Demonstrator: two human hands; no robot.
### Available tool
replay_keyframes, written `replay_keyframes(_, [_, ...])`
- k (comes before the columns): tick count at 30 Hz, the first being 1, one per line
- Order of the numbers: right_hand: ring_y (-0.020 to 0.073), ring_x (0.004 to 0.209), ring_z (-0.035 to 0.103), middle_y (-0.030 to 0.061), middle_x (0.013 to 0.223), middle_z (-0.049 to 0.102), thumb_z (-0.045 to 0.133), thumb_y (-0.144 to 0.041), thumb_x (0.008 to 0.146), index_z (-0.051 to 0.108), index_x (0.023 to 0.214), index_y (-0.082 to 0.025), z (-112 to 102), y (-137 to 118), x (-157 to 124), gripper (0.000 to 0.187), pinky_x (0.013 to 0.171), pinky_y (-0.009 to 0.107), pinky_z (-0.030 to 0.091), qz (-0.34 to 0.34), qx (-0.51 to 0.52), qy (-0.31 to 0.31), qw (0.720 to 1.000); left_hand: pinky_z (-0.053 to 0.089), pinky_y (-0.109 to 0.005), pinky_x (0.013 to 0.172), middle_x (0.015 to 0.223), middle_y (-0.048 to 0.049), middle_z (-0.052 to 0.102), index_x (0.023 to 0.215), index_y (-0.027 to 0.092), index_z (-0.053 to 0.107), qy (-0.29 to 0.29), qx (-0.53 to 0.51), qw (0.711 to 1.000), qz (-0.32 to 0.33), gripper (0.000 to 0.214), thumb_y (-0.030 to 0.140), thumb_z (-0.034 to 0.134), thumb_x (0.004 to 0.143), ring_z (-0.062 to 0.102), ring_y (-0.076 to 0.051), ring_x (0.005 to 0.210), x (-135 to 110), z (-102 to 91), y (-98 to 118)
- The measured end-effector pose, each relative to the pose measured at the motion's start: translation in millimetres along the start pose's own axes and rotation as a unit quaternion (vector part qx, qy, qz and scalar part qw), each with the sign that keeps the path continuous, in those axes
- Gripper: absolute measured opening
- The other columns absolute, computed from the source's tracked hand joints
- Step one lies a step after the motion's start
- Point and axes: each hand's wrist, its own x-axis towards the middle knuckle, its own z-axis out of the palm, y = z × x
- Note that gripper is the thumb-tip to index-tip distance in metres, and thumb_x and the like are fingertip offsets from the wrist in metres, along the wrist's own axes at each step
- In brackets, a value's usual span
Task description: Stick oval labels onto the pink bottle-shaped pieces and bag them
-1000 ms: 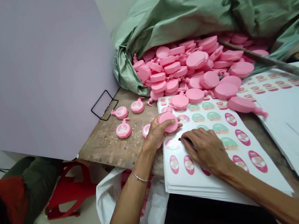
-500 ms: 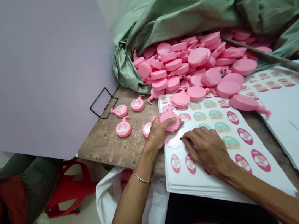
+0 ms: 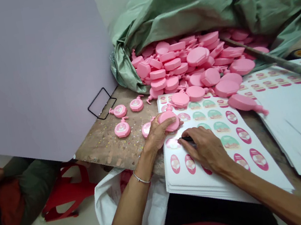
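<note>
My left hand (image 3: 154, 134) is closed around a round, flat pink pump bottle (image 3: 165, 116), held over the upper left of a stack of sticker sheets (image 3: 177, 183). No label shows on the bottle's upturned face. My right hand (image 3: 207, 148) rests on the sheet, fingers pinched on a slim black tool (image 3: 186, 138) whose exact kind I cannot make out. The right fingertips touch the right end of a pale pink oval sticker (image 3: 172, 143). On the wood to the left lie several labelled pink bottles (image 3: 122, 129), one partly hidden behind my left hand.
A green sack (image 3: 173, 11) spills a heap of pink bottles (image 3: 197, 56) at the back. A stick (image 3: 272, 58) leans across it. More sticker sheets (image 3: 288, 119) lie at right. A black wire stand (image 3: 101, 103) and grey panel (image 3: 32, 71) border the left. A seated person's legs (image 3: 32, 183) show beyond.
My right fingertips have moved slightly left onto the end of the pale sticker, and more of the black tool shows. My left hand keeps its hold on the bottle. The view has shifted slightly.
</note>
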Motion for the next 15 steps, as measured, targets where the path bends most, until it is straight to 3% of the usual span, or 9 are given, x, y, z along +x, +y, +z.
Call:
replay_keyframes(4, [0.0197,0.072,0.053,0.006,0.074,0.064,0.055,-0.032,0.09,0.061,0.083,-0.018,-0.7,-4.1,0.1,0.017,0.069,0.034,0.032,-0.042,-0.043,0.044,0.997,0.055,-0.027,0.067,0.08,-0.0047,0.068,0.094,0.012,0.057,0.0,0.006,1.0,0.004,0.032,0.018,0.074,0.068,0.071,-0.019,0.071,0.8,-1.5,-1.5])
replay_keyframes(7, [0.0186,0.069,0.054,0.0042,0.07,0.064,0.059,-0.03,0.087,0.06,0.079,-0.019,-8.7,-10.4,-1.2,0.014,0.068,0.035,0.035,-0.07,0.004,0.077,0.995,0.055,-0.028,0.069,0.08,-0.0047,0.068,0.093,0.012,0.057,-0.002,-0.002,1.0,0.004,0.032,0.019,0.076,0.068,0.07,-0.018,0.072,1.9,-4.0,-2.7])
replay_keyframes(9, [0.017,0.067,0.055,0.0025,0.07,0.064,0.062,-0.031,0.085,0.059,0.078,-0.02,-18.4,-13.3,-0.7,0.013,0.067,0.034,0.039,-0.035,0.101,0.098,0.989,0.055,-0.027,0.069,0.081,-0.0045,0.068,0.094,0.013,0.058,-0.004,-0.009,1.0,0.001,0.035,0.021,0.078,0.066,0.07,-0.017,0.072,1.6,-5.2,-2.3])
replay_keyframes(12, [0.0149,0.066,0.059,0.002,0.077,0.066,0.062,-0.035,0.085,0.062,0.086,-0.021,-37.1,-11.5,6.1,0.014,0.063,0.03,0.047,0.087,0.243,0.111,0.96,0.055,-0.025,0.066,0.082,-0.0042,0.068,0.094,0.013,0.061,0.0,-0.007,1.0,0.013,0.038,0.03,0.081,0.066,0.068,-0.015,0.071,-3.2,-2.9,0.8])
replay_keyframes(15, [0.0161,0.072,0.063,0.0039,0.093,0.071,0.063,-0.037,0.084,0.068,0.103,-0.023,-54.5,-4.7,18.7,0.024,0.067,0.032,0.053,0.124,0.28,0.114,0.945,0.057,-0.025,0.066,0.089,-0.0063,0.069,0.097,0.014,0.065,0.018,-0.023,0.999,0.036,0.042,0.048,0.074,0.073,0.066,-0.016,0.075,-14.1,6.7,5.0])
